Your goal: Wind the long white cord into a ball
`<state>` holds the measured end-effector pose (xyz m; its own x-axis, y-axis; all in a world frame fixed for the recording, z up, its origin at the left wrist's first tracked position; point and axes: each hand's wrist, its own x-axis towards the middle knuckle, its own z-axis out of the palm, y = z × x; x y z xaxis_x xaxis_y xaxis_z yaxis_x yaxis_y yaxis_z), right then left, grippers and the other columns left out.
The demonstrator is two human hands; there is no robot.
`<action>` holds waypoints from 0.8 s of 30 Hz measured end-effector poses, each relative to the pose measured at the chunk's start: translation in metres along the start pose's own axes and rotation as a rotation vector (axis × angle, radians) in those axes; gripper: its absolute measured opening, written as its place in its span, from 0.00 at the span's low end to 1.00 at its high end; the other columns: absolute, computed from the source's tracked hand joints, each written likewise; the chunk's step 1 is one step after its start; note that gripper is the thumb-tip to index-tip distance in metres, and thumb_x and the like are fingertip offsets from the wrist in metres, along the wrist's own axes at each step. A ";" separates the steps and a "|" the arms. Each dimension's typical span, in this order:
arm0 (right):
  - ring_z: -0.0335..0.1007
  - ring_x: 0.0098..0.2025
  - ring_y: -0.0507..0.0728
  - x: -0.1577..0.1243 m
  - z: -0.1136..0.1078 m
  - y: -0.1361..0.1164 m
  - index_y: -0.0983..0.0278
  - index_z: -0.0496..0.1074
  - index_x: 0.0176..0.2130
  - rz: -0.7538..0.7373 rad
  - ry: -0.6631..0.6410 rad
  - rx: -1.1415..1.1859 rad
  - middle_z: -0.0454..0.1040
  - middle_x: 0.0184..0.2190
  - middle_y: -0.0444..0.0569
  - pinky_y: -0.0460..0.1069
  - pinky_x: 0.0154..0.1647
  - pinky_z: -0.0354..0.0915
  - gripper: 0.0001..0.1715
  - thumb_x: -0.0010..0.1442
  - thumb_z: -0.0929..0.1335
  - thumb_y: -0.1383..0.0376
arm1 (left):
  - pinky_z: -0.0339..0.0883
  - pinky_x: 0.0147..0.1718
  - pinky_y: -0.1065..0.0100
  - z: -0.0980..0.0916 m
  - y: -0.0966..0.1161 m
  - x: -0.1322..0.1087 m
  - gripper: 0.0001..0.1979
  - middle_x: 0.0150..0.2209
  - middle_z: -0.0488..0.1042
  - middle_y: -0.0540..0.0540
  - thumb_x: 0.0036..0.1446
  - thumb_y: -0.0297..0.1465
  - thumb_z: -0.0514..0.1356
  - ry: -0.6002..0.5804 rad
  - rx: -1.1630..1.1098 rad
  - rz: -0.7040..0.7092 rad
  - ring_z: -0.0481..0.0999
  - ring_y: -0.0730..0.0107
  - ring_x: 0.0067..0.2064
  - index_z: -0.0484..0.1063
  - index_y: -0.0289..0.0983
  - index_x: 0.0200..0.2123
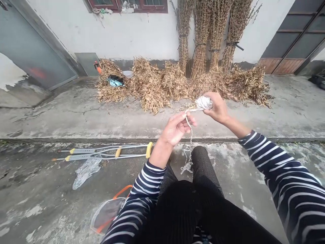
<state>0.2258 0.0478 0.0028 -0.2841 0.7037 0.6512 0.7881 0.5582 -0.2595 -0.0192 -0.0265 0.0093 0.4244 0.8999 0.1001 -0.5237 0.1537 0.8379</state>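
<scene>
My right hand [217, 107] is wrapped round a ball of white cord [203, 103] in front of my chest. A short stretch of cord runs left from the ball to my left hand [176, 127], which pinches it between thumb and forefinger while the other fingers are loosely curled. From that pinch a white cord [191, 135] hangs down between my knees. Its lower end lies in a loose tangle [187, 166] by my legs.
Dry plant stalks [157, 81] lie heaped along the white wall, with tied upright bundles [200, 40] behind. A pair of crutches [106, 152], a clear plastic bag [86, 172] and a transparent bag with orange handles [108, 213] lie on the concrete at left. A raised step edge [76, 139] crosses ahead.
</scene>
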 end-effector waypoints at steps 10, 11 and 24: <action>0.72 0.55 0.69 -0.045 0.028 0.000 0.58 0.73 0.54 0.278 -0.079 0.288 0.76 0.54 0.53 0.66 0.57 0.68 0.35 0.46 0.76 0.63 | 0.78 0.40 0.75 0.012 0.035 0.030 0.16 0.54 0.76 0.39 0.71 0.32 0.54 0.082 0.041 0.251 0.74 0.56 0.63 0.69 0.33 0.58; 0.73 0.53 0.69 -0.047 0.028 -0.001 0.59 0.74 0.54 0.337 -0.099 0.338 0.77 0.53 0.53 0.66 0.56 0.68 0.36 0.45 0.77 0.63 | 0.78 0.40 0.74 0.011 0.036 0.036 0.16 0.53 0.77 0.40 0.71 0.32 0.54 0.078 0.043 0.256 0.75 0.57 0.62 0.69 0.33 0.57; 0.72 0.34 0.56 -0.052 -0.015 -0.001 0.68 0.78 0.51 0.778 -0.352 0.494 0.78 0.41 0.53 0.49 0.28 0.70 0.39 0.37 0.80 0.71 | 0.76 0.30 0.71 -0.095 0.022 0.064 0.11 0.34 0.81 0.39 0.61 0.34 0.65 -0.030 0.549 -0.139 0.81 0.70 0.35 0.77 0.30 0.34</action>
<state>0.2476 0.0038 -0.0198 0.0075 0.9984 -0.0565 0.5303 -0.0519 -0.8462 -0.0735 0.0729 -0.0164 0.4870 0.8731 -0.0228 -0.0033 0.0279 0.9996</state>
